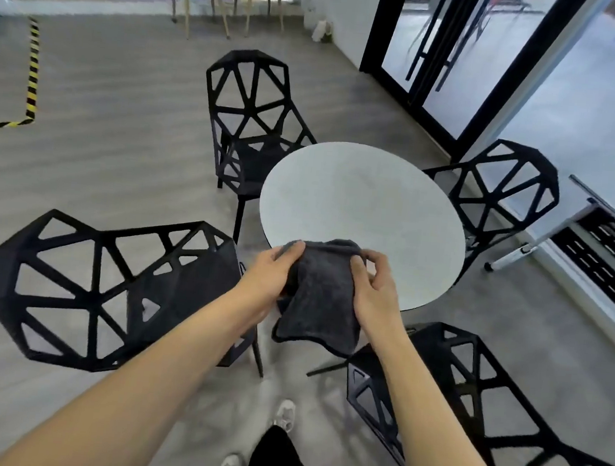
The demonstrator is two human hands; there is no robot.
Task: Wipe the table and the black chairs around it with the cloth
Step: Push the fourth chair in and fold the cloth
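Over the near edge of the round pale-grey table (pixel 365 197), both hands, left hand (pixel 270 272) and right hand (pixel 373 290), pinched the dark grey terry cloth (pixel 320 294) with curled fingers. By my read, nothing wiped yet; four black lattice chairs (pixel 251 114) around the table waited.

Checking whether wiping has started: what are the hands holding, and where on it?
Both hands hold the dark cloth by its upper edge: left hand at the left corner, right hand at the right. The rest hangs free.
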